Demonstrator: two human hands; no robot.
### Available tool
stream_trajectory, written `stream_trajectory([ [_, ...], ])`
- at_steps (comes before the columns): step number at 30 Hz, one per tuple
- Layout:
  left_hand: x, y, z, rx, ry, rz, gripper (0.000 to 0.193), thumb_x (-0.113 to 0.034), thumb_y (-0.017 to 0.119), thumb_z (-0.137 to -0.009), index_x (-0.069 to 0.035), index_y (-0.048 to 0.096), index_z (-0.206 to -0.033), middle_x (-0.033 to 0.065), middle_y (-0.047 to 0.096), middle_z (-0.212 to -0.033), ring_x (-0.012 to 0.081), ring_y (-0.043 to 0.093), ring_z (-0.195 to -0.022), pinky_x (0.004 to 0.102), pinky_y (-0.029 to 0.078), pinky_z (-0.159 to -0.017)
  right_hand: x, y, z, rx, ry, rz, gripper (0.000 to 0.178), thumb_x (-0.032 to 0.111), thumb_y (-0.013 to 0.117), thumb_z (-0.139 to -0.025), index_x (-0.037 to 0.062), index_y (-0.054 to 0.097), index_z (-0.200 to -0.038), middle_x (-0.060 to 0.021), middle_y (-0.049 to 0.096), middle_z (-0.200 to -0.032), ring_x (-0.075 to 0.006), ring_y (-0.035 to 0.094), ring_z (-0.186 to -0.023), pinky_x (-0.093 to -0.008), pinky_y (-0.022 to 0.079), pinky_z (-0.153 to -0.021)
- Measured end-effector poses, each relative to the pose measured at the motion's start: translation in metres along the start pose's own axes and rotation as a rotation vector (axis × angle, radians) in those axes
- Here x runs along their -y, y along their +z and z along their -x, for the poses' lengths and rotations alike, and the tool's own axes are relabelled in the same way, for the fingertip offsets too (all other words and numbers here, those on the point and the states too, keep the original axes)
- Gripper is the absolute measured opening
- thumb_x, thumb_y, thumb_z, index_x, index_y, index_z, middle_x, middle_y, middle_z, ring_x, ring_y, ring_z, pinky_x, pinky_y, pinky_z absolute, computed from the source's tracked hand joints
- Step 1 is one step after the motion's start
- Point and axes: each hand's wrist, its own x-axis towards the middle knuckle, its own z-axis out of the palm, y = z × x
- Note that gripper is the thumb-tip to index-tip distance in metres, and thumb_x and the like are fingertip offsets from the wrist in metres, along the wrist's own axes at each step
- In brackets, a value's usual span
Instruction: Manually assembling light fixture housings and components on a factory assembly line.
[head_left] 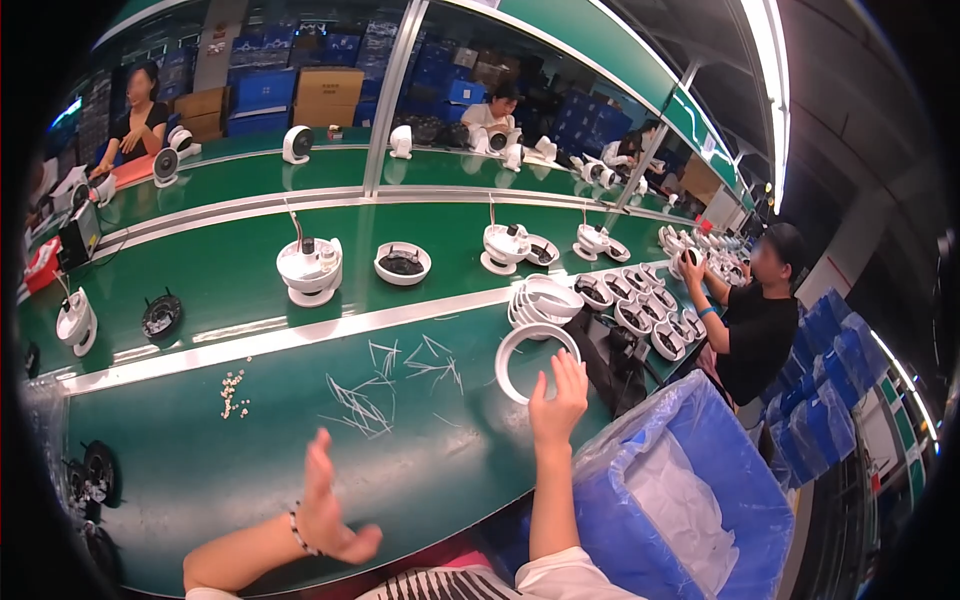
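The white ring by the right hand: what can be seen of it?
The white ring looks like smooth plastic: a round band with an open middle, green tabletop showing through. It appears just in front of stacked white parts. The right hand hides its lower right edge; whether they touch and whether it lies flat is unclear.

Left forearm came in low, slanting up to the right; left hand was spread, fingers up, thumb out right. Right forearm ran nearly straight up; right hand was unclenched, fingers extended upward, thumb apart.
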Motion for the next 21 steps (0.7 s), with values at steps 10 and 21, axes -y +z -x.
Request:
stream_trajectory([
  [10, 0.036, -0.036, -0.043, 0.328, -1.152, 0.968, 0.041, -0.021, 0.047, -0.087, 0.000, 0.037, -0.120, 0.0160, 0.051, -0.111, 0.0217, 0.058, -0.088, 0.0290, 0.050, -0.064, 0.137, -0.043, 0.004, 0.184, -0.472, -0.649, 0.028, -0.005, 0.065, -0.061, -0.0014, 0.060, -0.088, -0.0137, 0.062, -0.092, -0.0276, 0.057, -0.091, -0.0425, 0.040, -0.088],
  [21, 0.034, -0.031, -0.034, 0.198, -0.417, -0.376, 0.033, -0.018, 0.068, -0.065, -0.003, 0.052, -0.089, 0.0124, 0.057, -0.071, 0.0267, 0.058, -0.063, 0.0333, 0.047, -0.054, 0.169, 0.032, 0.027, 0.831, 0.767, -1.814, 0.093, 0.035, 0.073, -0.065, 0.0041, 0.014, -0.131, -0.0119, 0.026, -0.131, -0.0251, 0.033, -0.118, -0.0407, 0.028, -0.098],
])
